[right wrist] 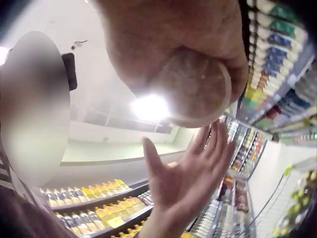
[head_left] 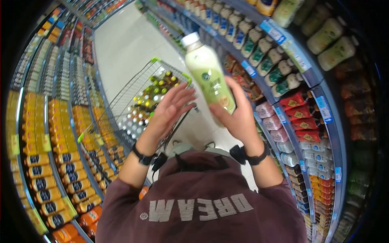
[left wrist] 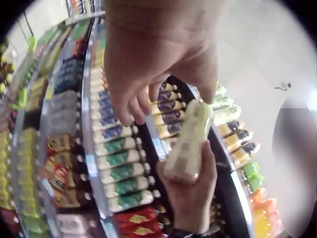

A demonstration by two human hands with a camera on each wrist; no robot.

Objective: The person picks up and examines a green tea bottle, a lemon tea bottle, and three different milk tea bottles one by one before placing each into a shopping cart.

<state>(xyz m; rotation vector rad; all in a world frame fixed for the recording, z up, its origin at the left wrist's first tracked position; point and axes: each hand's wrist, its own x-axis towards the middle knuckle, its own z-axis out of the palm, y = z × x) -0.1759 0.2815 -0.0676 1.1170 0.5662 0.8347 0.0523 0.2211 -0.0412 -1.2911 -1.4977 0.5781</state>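
Observation:
A pale green plastic bottle [head_left: 207,75] with a white cap [head_left: 190,39] is held up in front of the chest. My right hand [head_left: 239,115] grips it around its lower end, thumb across the front label. The cap end tilts up and left in the head view. In the right wrist view, the bottle's round base [right wrist: 195,89] faces the camera beneath the palm. To the left of the bottle is my left hand [head_left: 164,115], fingers spread and holding nothing. Its open palm [right wrist: 185,181] also shows in the right wrist view.
A wire shopping cart with green corners [head_left: 155,60] stands ahead on the left, holding several bottles [head_left: 160,90]. Shelves of drinks [head_left: 259,48] line the right side. On the left run shelves of yellow and orange bottles [head_left: 40,162]. Pale floor [head_left: 117,36] stretches ahead.

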